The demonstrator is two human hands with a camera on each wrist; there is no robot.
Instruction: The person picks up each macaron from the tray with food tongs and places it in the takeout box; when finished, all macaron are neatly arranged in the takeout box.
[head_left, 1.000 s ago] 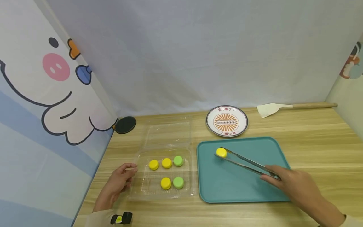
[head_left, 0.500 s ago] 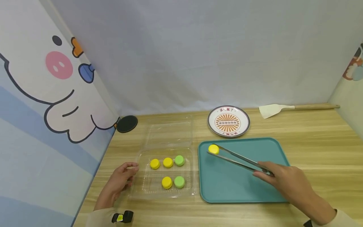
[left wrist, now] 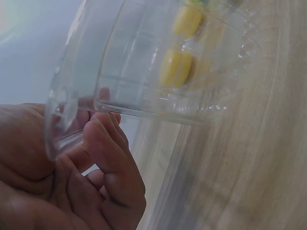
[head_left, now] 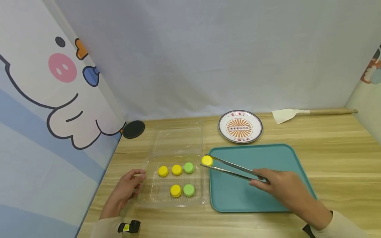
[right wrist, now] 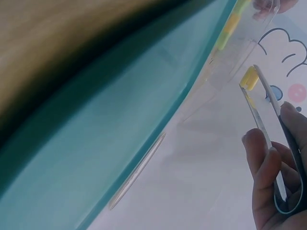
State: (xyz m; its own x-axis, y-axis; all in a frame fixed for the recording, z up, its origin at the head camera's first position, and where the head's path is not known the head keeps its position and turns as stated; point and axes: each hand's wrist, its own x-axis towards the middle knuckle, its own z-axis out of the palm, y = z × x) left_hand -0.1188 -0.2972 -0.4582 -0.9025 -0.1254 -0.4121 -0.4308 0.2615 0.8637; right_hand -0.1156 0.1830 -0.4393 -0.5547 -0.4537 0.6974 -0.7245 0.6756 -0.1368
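Note:
My right hand [head_left: 281, 188] grips metal tongs [head_left: 230, 170], whose tips pinch a yellow macaron [head_left: 207, 161]. In the right wrist view the macaron [right wrist: 249, 78] is squeezed between the tong ends, raised off the tray. It is over the gap between the teal tray [head_left: 247, 201] and a clear plastic box [head_left: 160, 197]. Inside the box sit several yellow and green macarons [head_left: 175, 190] in two rows. My left hand [head_left: 127, 186] holds the box's left rim; in the left wrist view the fingers [left wrist: 108, 148] curl at the clear rim.
Behind the box its clear lid [head_left: 178, 138] lies folded back. A patterned plate [head_left: 240, 127] stands behind the tray, and a white spatula [head_left: 284, 115] with a wooden handle lies at back right. A black disc [head_left: 133, 129] is at back left, near the cartoon-printed wall [head_left: 35, 138].
My right hand has moved left with the tongs, carrying the yellow macaron from over the tray to the box's right edge. The left hand stays at the box's left rim.

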